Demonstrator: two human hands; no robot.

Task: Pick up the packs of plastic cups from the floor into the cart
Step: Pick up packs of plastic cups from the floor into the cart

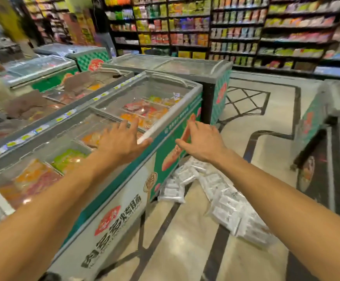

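Both arms are stretched out ahead, bare to the elbow and beyond; the left hand (122, 141) hangs palm down over the near corner of the chest freezer (108, 199), fingers spread and holding nothing, the thumb poking out toward the freezer's pale edge; the right hand (202, 141) is level with it and just apart, fingers loosely splayed and pointing forward, empty too, set against the freezer's green side panel; whether either hand touches the freezer, I cannot tell. Below and beyond the right fingertips, down on the floor (266, 126), there they are: the packs of plastic cups (223, 197), clear wrapped bundles of white, heaped against the foot of the freezer and trailing back under the right forearm; none is in a hand. Under the left fingers the glass lid shows bright orange, red and green packets inside; ahead of both sets of fingertips stands a second freezer (185, 66), and well beyond it the shelves (236, 31) crammed with colourful packets; off to the right of the right hand, another freezer (327, 122), blurred.
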